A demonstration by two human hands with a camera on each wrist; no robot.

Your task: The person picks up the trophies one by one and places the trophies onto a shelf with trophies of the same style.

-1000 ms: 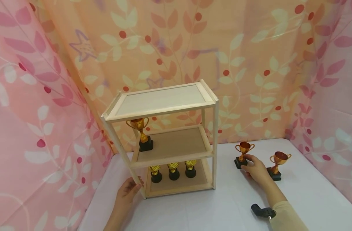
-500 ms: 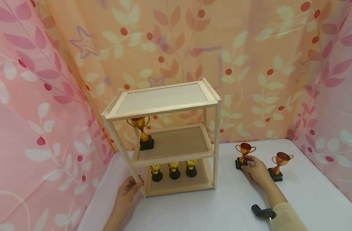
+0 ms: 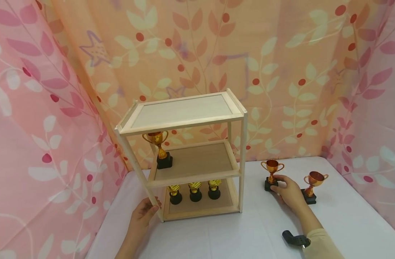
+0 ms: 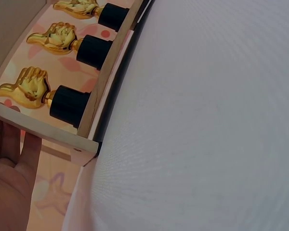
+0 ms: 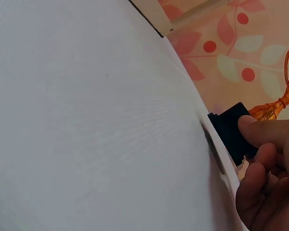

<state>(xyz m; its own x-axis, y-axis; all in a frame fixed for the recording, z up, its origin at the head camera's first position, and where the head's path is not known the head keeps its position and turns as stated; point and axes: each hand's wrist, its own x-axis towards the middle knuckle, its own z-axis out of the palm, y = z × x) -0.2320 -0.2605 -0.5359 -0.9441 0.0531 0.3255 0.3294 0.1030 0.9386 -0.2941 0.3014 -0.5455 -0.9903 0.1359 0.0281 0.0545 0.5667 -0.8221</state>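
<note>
In the head view my left hand (image 3: 143, 214) grips the front left post of a pale wooden three-tier shelf (image 3: 194, 177), thumb in front and fingers reaching behind. The left wrist view shows fingers (image 4: 29, 150) passing behind that post. To the right of the shelf, my right hand (image 3: 289, 192) pinches the black base of a bronze-gold trophy cup (image 3: 272, 166) with two handles. Seen from the right wrist, the thumb presses on the black base (image 5: 231, 130), whose lower edge is at the tabletop. A second trophy cup (image 3: 315, 178) stands just right of this hand.
A gold trophy cup (image 3: 161, 150) stands at the left of the middle tier. Three gold thumbs-up trophies (image 4: 29, 91) on black bases line the bottom tier. The white-covered table (image 3: 236, 237) meets patterned curtains (image 3: 281, 90) at back and sides. A black device sits on the right wrist.
The trophy cup in my right hand has shifted slightly, its bowl leaning a little to the left. My left hand keeps its hold on the shelf post.
</note>
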